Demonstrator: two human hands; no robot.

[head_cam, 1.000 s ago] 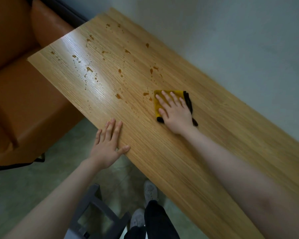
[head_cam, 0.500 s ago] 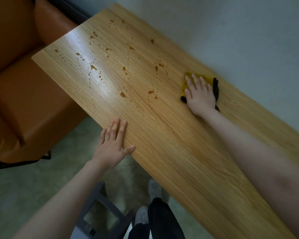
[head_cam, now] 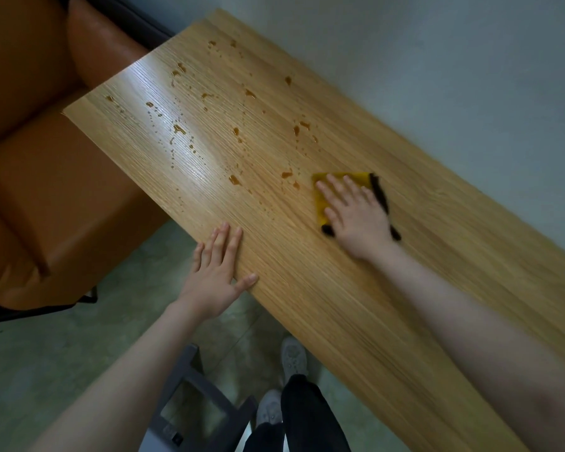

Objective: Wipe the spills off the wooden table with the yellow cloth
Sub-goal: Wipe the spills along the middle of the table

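Counter (head_cam: 388, 288) of pale wood runs slantwise through the view against a grey wall (head_cam: 454, 76), its lower right end cut off by the frame. An orange sofa (head_cam: 40, 190) stands beside its far end, only partly in view. Brown spills (head_cam: 235, 132) lie scattered over the far half of the counter; the smallest drops are hard to make out in the glare. A grey metal frame (head_cam: 190, 386) on the floor is partly hidden by the left forearm. The right hand (head_cam: 356, 216) lies flat with fingers straight and spread, pressing on the yellow cloth (head_cam: 346, 177); most of the cloth is hidden under the palm, with its dark edge showing to the right, blurred. The nearest spills sit just left of the cloth. The left hand (head_cam: 216, 275) rests flat and open on the counter's near edge, holding nothing.
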